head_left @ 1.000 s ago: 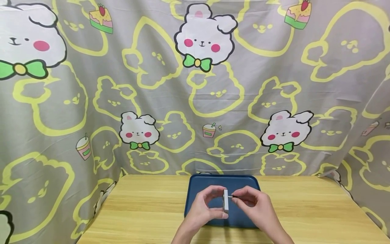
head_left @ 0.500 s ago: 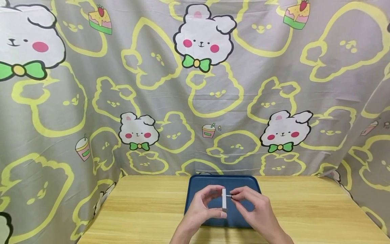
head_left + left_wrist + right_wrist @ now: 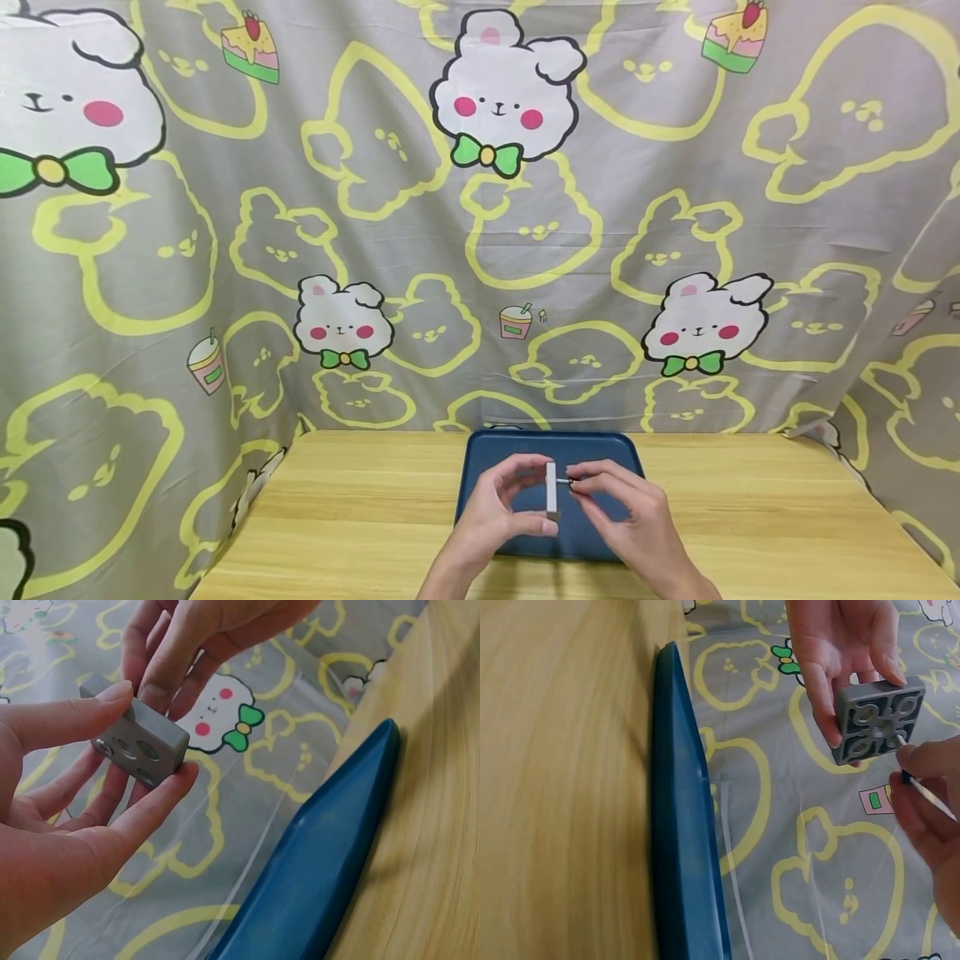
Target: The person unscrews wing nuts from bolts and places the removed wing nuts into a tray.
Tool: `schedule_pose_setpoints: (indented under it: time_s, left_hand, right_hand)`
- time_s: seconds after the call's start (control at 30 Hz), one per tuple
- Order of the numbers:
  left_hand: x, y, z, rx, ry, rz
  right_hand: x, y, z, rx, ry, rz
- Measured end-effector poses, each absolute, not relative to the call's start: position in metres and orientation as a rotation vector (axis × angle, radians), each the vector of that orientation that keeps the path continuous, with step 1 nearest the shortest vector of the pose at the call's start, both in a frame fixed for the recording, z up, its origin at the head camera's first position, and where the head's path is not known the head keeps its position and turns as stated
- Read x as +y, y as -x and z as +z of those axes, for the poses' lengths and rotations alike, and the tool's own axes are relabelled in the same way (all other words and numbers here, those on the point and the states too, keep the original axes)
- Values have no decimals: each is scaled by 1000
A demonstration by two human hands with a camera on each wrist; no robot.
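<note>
My left hand (image 3: 495, 510) grips a small grey square block (image 3: 552, 492) by its edges, thumb below and fingertips above in the head view. Round holes show in the block's recessed face (image 3: 885, 727) in the right wrist view. More holes are visible on its other side in the left wrist view. From the right, my right hand (image 3: 633, 508) pinches a thin light-coloured rod (image 3: 934, 801) with a dark part at the fingertips. The rod's tip meets the block's recessed face near one corner hole; how deep it sits cannot be seen. Both hands are held above a blue tray.
The blue tray (image 3: 517, 446) has a raised rim and lies on a light wooden table (image 3: 360, 500). Behind and at both sides hangs a grey curtain (image 3: 420, 242) with cartoon rabbit prints.
The block and both hands shifted very slightly left, and the block turned a little more edge-on. The right fingers changed position slightly around the rod.
</note>
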State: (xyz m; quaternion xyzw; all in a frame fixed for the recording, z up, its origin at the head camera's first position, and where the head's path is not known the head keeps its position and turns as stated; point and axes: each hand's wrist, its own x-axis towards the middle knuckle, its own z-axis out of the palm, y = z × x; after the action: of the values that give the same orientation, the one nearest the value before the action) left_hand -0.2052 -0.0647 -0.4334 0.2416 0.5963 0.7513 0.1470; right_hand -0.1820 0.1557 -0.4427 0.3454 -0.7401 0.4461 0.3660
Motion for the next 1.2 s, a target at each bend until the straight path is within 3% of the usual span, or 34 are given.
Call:
schedule_pose_setpoints:
  time_s: [0.2,0.43,0.6,1.2]
  left_hand:
    - [-65,205,-433,1714,-692,2176]
    - [-62,201,-430,1791,-665,2155]
    - [-58,200,-430,1844,-692,2127]
    - [-53,199,-436,1914,-758,2081]
  right_hand:
    - [160,177,-436,-2024,-759,1456]
    - [161,176,-429,-2105,-255,1981]
    - [161,179,-428,-2157,-41,2162]
    - [168,181,-430,-2206,-24,2378]
